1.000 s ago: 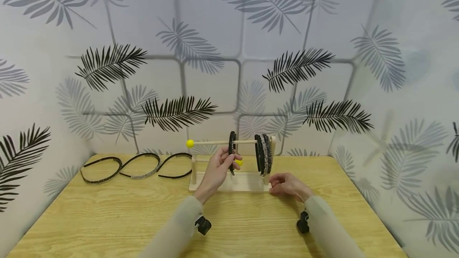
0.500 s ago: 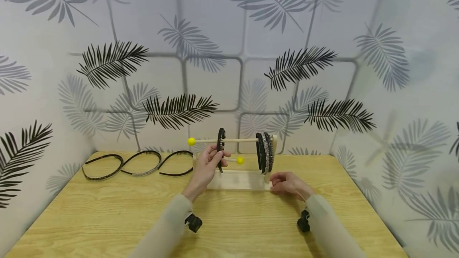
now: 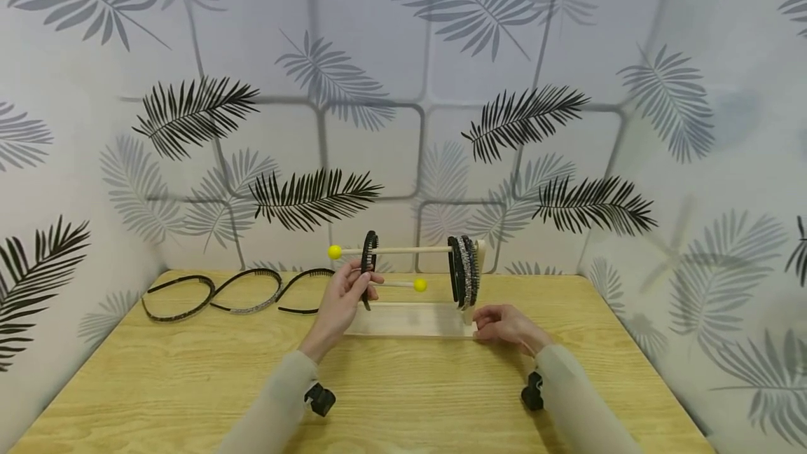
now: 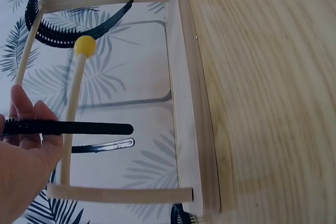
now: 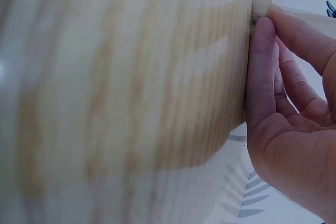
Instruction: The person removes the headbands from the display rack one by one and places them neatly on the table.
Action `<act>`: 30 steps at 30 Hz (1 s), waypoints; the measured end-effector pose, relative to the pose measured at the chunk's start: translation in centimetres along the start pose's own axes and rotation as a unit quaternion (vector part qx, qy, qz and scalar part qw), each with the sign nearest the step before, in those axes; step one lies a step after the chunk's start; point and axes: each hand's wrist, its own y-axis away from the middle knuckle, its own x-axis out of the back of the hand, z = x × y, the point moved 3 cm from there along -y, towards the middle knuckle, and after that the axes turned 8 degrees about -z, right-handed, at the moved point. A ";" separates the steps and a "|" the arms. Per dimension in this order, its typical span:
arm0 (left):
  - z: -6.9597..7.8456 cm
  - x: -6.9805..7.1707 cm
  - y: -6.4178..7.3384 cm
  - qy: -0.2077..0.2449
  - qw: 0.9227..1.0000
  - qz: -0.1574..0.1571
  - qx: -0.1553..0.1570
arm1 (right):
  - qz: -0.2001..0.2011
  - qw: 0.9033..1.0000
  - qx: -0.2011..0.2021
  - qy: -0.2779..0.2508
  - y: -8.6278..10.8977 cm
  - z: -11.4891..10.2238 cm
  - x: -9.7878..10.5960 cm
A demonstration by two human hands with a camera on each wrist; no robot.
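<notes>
My left hand (image 3: 338,305) pinches a black toothed headband (image 3: 368,251) that hangs around the upper rod (image 3: 412,250) of a wooden headband stand (image 3: 410,322), close to its yellow ball end (image 3: 335,252). In the left wrist view, the fingers wrap the headband (image 4: 94,128) and its two tips point toward the base. Several other headbands (image 3: 464,272), black and glittery, hang together at the rod's right end. A lower rod ends in a second yellow ball (image 3: 420,285). At the base's right end, my right hand (image 3: 507,328) grips the corner between thumb and fingertips (image 5: 265,27).
Three headbands lie in a row on the wooden table (image 3: 403,398) at the left: a dark one (image 3: 202,279), one with a glittery part (image 3: 249,310) and a black one (image 3: 299,311) partly behind my left hand. A patterned wall (image 3: 372,160) stands behind.
My left hand has slid the black headband leftward along the upper rod, from near its middle to close to the yellow ball. My right hand has stayed at the base.
</notes>
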 end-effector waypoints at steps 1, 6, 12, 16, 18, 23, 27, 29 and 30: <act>0.0 0.3 0.1 -0.004 1.000 0.003 -0.001 | -0.002 1.000 0.000 -0.002 0.0 0.0 0.0; 0.0 1.6 0.5 -0.022 0.999 0.029 0.001 | -0.010 1.000 0.007 -0.003 0.1 -0.2 0.0; 0.5 2.9 0.7 -0.021 0.999 0.044 0.011 | -0.008 1.000 0.009 -0.001 0.1 -0.3 0.1; 0.8 3.6 0.9 -0.025 0.998 0.054 0.010 | -0.005 1.000 0.007 -0.005 0.1 -0.3 0.0; 0.9 4.0 0.9 -0.028 0.998 0.059 0.007 | -0.005 1.000 0.005 -0.003 0.2 -0.3 0.0; 1.1 4.9 1.0 -0.036 0.996 0.085 -0.005 | -0.005 1.000 0.003 -0.002 0.2 -0.2 0.0; 1.1 5.3 1.1 -0.035 0.994 0.107 -0.009 | -0.007 1.000 0.001 -0.010 0.2 -0.1 -0.1; 1.1 5.4 1.1 -0.035 0.993 0.113 -0.009 | -0.010 1.000 0.001 -0.013 0.2 -0.1 -0.1; 1.0 5.4 1.2 -0.035 0.993 0.115 -0.008 | -0.011 1.000 0.003 -0.012 0.2 -0.1 -0.2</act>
